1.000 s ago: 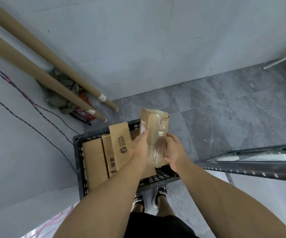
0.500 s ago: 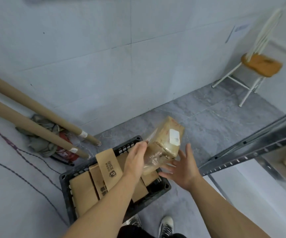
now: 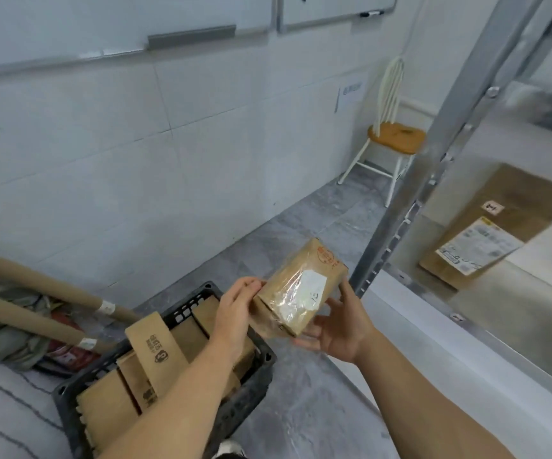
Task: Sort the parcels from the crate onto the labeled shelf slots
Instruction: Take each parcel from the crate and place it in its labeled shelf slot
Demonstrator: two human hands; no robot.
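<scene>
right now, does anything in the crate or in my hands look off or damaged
One cardboard parcel in the crate stands tilted, poking above the rim, unlike the rest. The small parcel is wrapped in wrinkled clear tape but shows no tear.

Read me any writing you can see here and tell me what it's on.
"12", perhaps: handwritten tag on the shelf box, uncertain.
Shipping label on that box: blurred.
White sticker on the held parcel: illegible handwriting.
Red stamp on it: unreadable.
Printed flap in the crate: blurred.
Wall notice: blurred.
</scene>
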